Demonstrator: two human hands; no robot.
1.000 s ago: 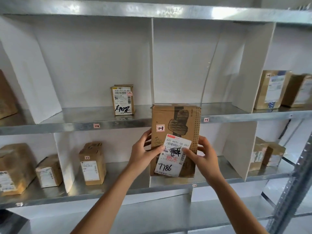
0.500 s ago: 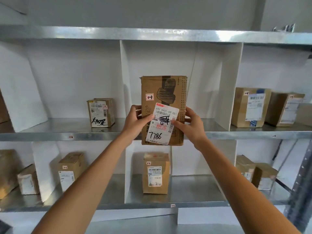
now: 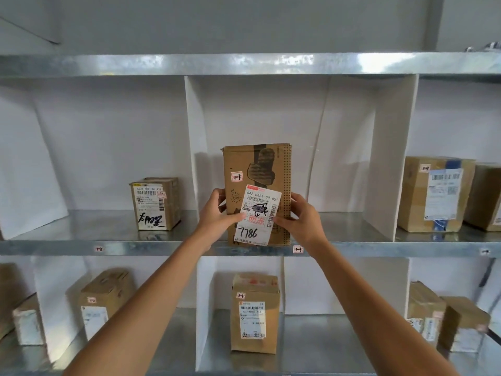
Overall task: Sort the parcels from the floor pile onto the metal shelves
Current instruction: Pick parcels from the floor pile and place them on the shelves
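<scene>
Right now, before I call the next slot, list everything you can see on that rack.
7786 parcel: one, brown with white label, middle shelf, centre compartment front.
Handwritten-label parcel: one, brown, middle shelf, left compartment.
Blue-taped parcel: one, brown, middle shelf, right compartment; a second brown parcel beside it, cut off by the frame.
Centre lower parcel: one, brown, lower shelf, below the 7786 parcel.
Left lower parcels: three, brown or pale, lower shelf.
Right lower parcels: two, brown, lower shelf.
Metal shelves: three levels, silver.
Dividers: several, white, upright between compartments.
Slot tags: three, white-red, middle shelf edge.
Left hand: one, gripping the 7786 parcel's left edge.
Right hand: one, gripping its right edge.
</scene>
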